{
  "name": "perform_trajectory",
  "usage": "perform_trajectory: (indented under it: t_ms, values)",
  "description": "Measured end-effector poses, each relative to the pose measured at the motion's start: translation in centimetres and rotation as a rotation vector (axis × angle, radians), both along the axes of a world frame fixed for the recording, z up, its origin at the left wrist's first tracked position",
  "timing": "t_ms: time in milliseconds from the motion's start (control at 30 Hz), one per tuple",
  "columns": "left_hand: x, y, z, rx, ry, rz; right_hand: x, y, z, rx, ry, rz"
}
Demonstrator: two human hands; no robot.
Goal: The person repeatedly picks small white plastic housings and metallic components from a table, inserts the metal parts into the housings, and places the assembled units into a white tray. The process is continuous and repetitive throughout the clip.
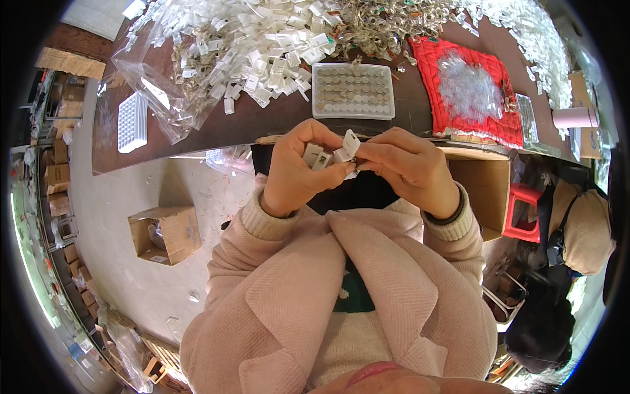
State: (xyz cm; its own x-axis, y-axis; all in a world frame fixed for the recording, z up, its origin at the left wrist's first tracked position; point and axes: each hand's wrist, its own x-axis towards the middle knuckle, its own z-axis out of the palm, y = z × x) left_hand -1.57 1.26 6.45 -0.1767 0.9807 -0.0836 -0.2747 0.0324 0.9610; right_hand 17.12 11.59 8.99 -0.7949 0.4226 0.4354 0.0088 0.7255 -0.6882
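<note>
Left hand: the left hand [298, 172] was curled shut around a few small white plastic pieces [316, 156], held just past the near edge of the tabletop [262, 121].
Right hand: the right hand [410, 167] pinched 1 small white clip [350, 143] with its fingertips, touching the pieces in the left hand.
Where the clip was: it stuck up between the 2 hands, in the middle of the view, just near the white tray.
White tray: a flat white tray [354, 90] lay on the tabletop just far of the hands, filled with rows of round grey discs.
White pile: a big pile of white clips [262, 46] covered the far left of the tabletop.
Clear bag: a clear plastic bag [157, 92] lay on the left, partly under the pile.
Metal bits: a heap of small shiny metal bits [384, 23] lay far behind the tray.
Red cushion: a red cushion [466, 88] lay on the right with a heap of clear small parts on it.
Empty-hole tray: 1 white tray with holes [132, 121] lay at the left edge of the tabletop.
Floor: an open brown cardboard box [164, 233] stood on the floor at the left, and a red stool [525, 210] stood at the right.
Other person: another person [564, 262] sat at the right, below the stool.
</note>
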Motion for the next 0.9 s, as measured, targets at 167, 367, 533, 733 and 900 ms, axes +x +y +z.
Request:
perform_trajectory:
  t_ms: [167,367,533,733,900]
  values:
    - [-0.3,-0.1,-0.2,-0.056,0.023,-0.013,-0.2,0.0,0.1,0.033,-0.002,0.023]
    - [0.5,-0.1,-0.9,0.153,0.497,0.165,-0.4,0.1,-0.2,0.073,0.004,0.008]
    - [1.3,-0.2,-1.2,0.209,0.415,0.310,-0.7,-0.5,-0.7,0.026,0.027,-0.091]
    - [0.4,-0.2,-1.3,0.183,0.358,0.123,-0.5,-0.1,-0.5,0.100,0.032,-0.014]
    - [0.7,-0.6,-2.0,0.237,0.444,0.269,-1.0,-0.6,-0.8,0.061,0.066,-0.082]
